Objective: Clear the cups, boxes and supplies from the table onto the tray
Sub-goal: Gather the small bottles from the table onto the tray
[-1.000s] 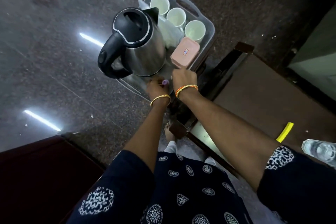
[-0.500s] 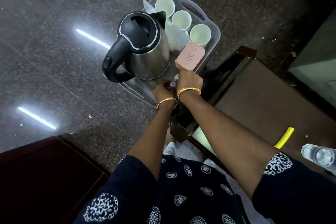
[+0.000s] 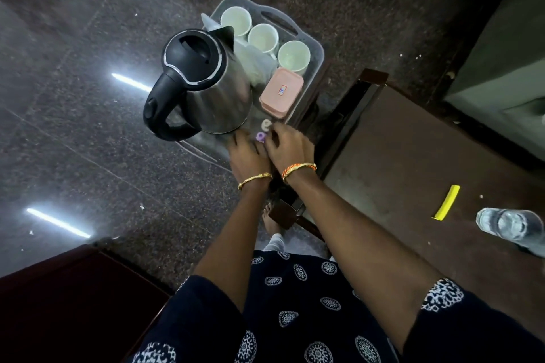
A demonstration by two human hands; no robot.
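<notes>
Tray [image 3: 320, 51], grey plastic, is held out over the dark speckled floor [image 3: 88, 127], just beyond the corner of the brown surface [image 3: 413, 138]. We hold its near edge with both hands close together. Our left hand [image 3: 246, 156] lies at the near edge with fingers reaching under or onto the tray; whether that grip is clenched we cannot tell, since the fingertips are hidden. Our right hand [image 3: 290, 146] has fingers curled at the near edge, beside a small purple cap [image 3: 260, 136] and a small white piece [image 3: 267, 124]; whether it pinches either we cannot tell.

On the tray: a steel electric kettle [image 3: 206, 82] with black lid and handle fills the left side. Three white cups [image 3: 264, 38] stand in a row along the far right side. A crumpled clear plastic bag [image 3: 256, 62] sits between kettle and cups. A pink lidded box [image 3: 282, 91] lies near the right edge, just beyond our right hand.

Left on the surface: a yellow comb [image 3: 446, 202] and a clear water bottle [image 3: 510, 227] lying at the right margin. A dark red piece of furniture [image 3: 59, 303] shows at lower left.
</notes>
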